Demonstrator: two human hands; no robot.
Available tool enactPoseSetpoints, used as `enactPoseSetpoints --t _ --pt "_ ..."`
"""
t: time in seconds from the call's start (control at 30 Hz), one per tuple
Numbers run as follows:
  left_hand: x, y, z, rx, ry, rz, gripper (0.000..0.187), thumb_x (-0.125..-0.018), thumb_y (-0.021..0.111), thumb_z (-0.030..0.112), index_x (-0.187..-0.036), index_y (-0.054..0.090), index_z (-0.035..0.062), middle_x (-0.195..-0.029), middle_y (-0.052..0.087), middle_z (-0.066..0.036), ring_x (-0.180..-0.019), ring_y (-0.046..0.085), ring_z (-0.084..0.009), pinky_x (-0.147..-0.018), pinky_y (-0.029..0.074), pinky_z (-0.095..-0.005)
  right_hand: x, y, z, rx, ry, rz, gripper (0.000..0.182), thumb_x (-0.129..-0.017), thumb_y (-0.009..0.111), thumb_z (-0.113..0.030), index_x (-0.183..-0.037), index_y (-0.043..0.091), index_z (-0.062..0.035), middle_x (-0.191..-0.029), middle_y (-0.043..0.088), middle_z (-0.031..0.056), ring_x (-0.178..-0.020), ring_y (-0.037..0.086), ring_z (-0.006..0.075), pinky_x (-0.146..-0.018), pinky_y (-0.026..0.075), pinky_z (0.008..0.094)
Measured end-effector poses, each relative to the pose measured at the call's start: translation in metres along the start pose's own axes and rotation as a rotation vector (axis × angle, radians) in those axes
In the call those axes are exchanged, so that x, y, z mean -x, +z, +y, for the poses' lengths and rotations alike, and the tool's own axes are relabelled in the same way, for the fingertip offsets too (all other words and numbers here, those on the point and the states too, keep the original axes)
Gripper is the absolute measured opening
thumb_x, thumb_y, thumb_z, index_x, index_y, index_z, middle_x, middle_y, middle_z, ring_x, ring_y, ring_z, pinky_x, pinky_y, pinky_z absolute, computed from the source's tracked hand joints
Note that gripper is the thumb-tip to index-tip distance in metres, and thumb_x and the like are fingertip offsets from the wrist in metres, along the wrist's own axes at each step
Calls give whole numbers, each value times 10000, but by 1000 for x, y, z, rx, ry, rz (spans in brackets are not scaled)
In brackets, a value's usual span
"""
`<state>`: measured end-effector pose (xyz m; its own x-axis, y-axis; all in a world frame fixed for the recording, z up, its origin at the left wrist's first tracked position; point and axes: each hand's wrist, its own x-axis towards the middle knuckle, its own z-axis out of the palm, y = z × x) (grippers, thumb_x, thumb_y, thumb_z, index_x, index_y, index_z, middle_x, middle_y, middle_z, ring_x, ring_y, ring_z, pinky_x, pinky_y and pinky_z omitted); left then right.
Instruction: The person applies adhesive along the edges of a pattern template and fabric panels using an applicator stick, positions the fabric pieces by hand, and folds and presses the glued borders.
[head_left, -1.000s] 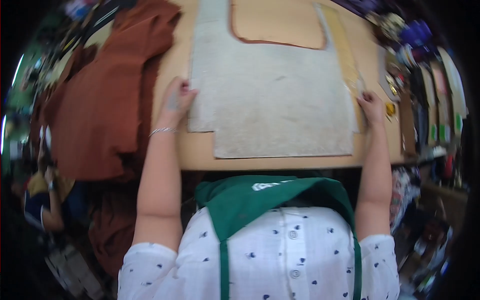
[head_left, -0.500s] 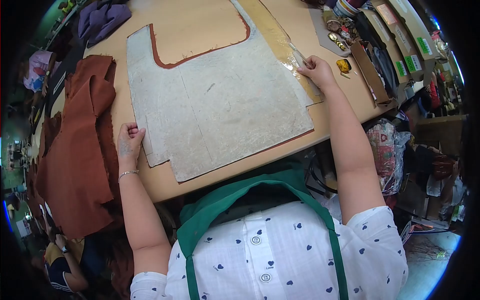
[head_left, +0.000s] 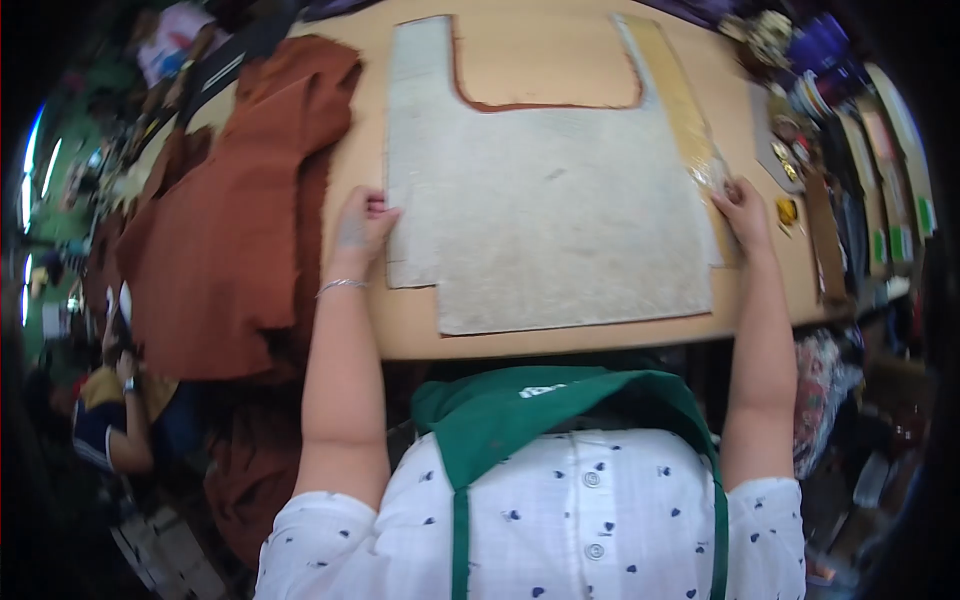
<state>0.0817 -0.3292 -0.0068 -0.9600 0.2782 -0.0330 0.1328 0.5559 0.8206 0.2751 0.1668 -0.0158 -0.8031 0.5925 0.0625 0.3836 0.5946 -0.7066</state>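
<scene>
A grey pattern board [head_left: 560,210] with a U-shaped cutout lies flat on the table, a yellowish strip [head_left: 682,115] along its right side. Reddish-brown fabric [head_left: 545,106] peeks out from under it along the cutout. My left hand [head_left: 362,228] is closed at the board's left edge, thumb and curled fingers meeting at the rim. At the opposite edge, my right hand [head_left: 745,215] is closed by the strip. Blur hides what its fingers hold; a thin pale stick showed there earlier.
Folded reddish-brown fabric [head_left: 225,240] hangs over the table's left side. On the right are a small yellow object [head_left: 787,211], a gold watch [head_left: 784,160] and cardboard boxes [head_left: 825,235]. Another person [head_left: 125,420] sits at the lower left.
My view has turned, so the board now appears straighter and further right. Both hands stay at the board's two sides; the right hand sits nearer its lower right corner.
</scene>
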Motion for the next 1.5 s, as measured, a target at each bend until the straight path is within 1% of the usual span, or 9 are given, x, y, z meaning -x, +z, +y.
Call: enactPoseSetpoints --t 0.17,0.3,0.6,1.13,1.23,1.33,1.37,1.43,1.5 --pt "1 -2 6 -47 -77 -6 268 -690 684 94 -896 537 6 -784 519 -24 -678 479 -99 -657 449 -224 -5 2 14 -17 -31 -24 213 -715 678 -84 -756 479 -20 -637 408 -29 -598 364 71 -540 336 212" --pt "0 -1 4 -88 -15 45 283 -657 706 83 -844 511 -5 -721 538 -65 -645 508 -154 -634 463 -274 0 1 1 -61 46 -12 188 -720 669 -67 -794 503 -20 -633 405 -35 -591 358 65 -540 334 201" --pt "-2 7 -3 -74 16 113 264 -655 700 61 -821 506 -5 -711 528 -83 -659 514 -187 -640 452 -294 -1 -1 5 -53 27 -47 185 -725 665 -63 -834 523 -18 -649 405 -43 -596 358 61 -544 334 196" --pt "0 -1 -2 -92 36 38 333 -649 701 107 -921 527 27 -876 524 -111 -805 514 -253 -745 436 -312 -2 -6 -4 -26 89 -67 182 -723 668 -70 -830 525 -34 -659 476 -35 -590 424 46 -542 360 193" --pt "13 -19 13 -388 234 36 522 -647 720 230 -1092 512 55 -1066 500 -151 -1034 466 -283 -874 387 -351 2 -8 -5 -173 137 145 172 -758 659 -137 -824 522 -58 -665 449 -63 -597 412 30 -476 321 173" --pt "27 -32 21 -610 206 -67 705 -635 708 380 -1225 433 111 -1314 316 -157 -1261 220 -320 -1008 227 -433 20 -11 -25 -622 231 402 173 -787 621 -207 -868 564 -65 -692 493 -47 -640 450 43 -564 352 185" --pt "25 -34 12 -611 192 -137 790 -640 664 487 -1287 370 143 -1395 200 -134 -1314 80 -309 -1033 123 -489 36 -2 -57 -701 232 457 226 -839 535 -296 -874 578 -77 -716 496 -43 -679 447 51 -588 344 196" --pt "23 -32 2 -617 199 -152 801 -638 651 517 -1296 362 162 -1401 191 -122 -1317 69 -301 -1026 122 -515 52 27 -76 -834 144 407 282 -879 450 -320 -887 586 -74 -709 474 -38 -690 430 51 -609 348 219" --pt "22 -31 -1 -610 194 -161 816 -627 648 537 -1299 362 172 -1403 191 -115 -1320 68 -293 -1026 113 -519 87 62 -124 -723 148 165 336 -901 399 -346 -895 585 -67 -683 450 -24 -659 423 60 -599 360 221"
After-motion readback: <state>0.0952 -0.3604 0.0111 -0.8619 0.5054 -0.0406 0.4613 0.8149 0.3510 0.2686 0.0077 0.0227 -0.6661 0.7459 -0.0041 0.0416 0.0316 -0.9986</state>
